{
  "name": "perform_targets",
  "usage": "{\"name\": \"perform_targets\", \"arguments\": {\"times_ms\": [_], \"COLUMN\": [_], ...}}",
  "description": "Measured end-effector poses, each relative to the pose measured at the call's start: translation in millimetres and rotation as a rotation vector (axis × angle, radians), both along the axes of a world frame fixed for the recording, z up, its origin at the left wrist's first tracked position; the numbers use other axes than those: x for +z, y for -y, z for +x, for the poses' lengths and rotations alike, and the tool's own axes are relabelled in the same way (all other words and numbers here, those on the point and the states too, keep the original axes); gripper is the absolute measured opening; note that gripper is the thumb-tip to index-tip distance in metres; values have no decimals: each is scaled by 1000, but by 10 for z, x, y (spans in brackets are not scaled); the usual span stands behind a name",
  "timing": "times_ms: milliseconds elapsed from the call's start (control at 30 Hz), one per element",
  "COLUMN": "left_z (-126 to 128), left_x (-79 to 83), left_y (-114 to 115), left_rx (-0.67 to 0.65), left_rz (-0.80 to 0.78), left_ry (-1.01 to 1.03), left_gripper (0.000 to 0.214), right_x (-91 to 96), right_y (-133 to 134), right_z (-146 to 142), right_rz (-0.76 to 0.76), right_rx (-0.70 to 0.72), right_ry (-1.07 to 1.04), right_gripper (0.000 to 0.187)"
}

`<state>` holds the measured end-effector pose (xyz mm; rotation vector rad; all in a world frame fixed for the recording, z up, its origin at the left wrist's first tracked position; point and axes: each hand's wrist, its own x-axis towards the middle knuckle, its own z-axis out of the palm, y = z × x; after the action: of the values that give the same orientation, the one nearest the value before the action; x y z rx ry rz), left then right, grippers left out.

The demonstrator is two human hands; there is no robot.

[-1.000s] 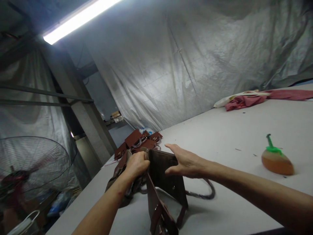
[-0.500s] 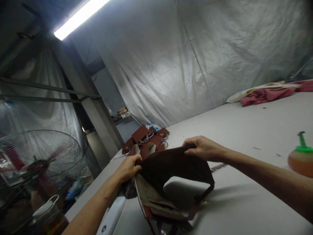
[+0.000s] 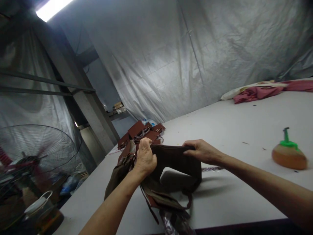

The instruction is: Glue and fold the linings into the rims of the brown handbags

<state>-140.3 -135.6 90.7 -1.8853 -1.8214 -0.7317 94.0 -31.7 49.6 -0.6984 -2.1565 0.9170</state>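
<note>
A dark brown bag stands tilted over the white table in front of me, its lining facing me and a large opening showing the table behind. My left hand is closed on its upper edge at the left. Farther right along that edge, my right hand pinches it between thumb and fingers. Clear plastic wrap hangs at the bag's lower end, where a strap loop also shows. An olive-brown flap of material lies left of my left wrist; whether it belongs to the same bag I cannot tell.
Several reddish-brown bags are heaped behind my left hand. A squat bottle with a green spout and orange liquid stands on the table at right. Pink cloth lies at the back. A large fan and a lidded jar are at left.
My left hand has shifted right and up along the bag's edge, closer to my right hand. The olive-brown flap now shows at left. The view has turned slightly right.
</note>
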Motion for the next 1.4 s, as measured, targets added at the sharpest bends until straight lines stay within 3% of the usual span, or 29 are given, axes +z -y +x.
{"name": "perform_targets", "arguments": {"times_ms": [200, 500, 667, 867, 1167, 1400], "left_z": [-177, -145, -148, -199, -173, -135], "left_x": [-59, -18, 57, 89, 101, 115], "left_y": [25, 41, -54, -214, -290, -312], "left_rx": [-203, -189, -140, -117, 53, 134], "left_rz": [38, -62, -75, -58, -106, -115], "left_ry": [39, 57, 145, 149, 18, -83], "left_gripper": [36, 26, 4, 11, 15, 16], "right_x": [-46, -4, -18, -43, 13, 152], "right_y": [-162, -215, -233, -291, -333, -239], "right_z": [60, 78, 91, 83, -5, -49], "right_rz": [-114, -160, -140, -74, 8, 188], "right_rx": [47, 111, 145, 112, 38, -126], "right_ry": [-57, -59, -63, -92, -108, 60], "right_gripper": [26, 30, 34, 36, 32, 22]}}
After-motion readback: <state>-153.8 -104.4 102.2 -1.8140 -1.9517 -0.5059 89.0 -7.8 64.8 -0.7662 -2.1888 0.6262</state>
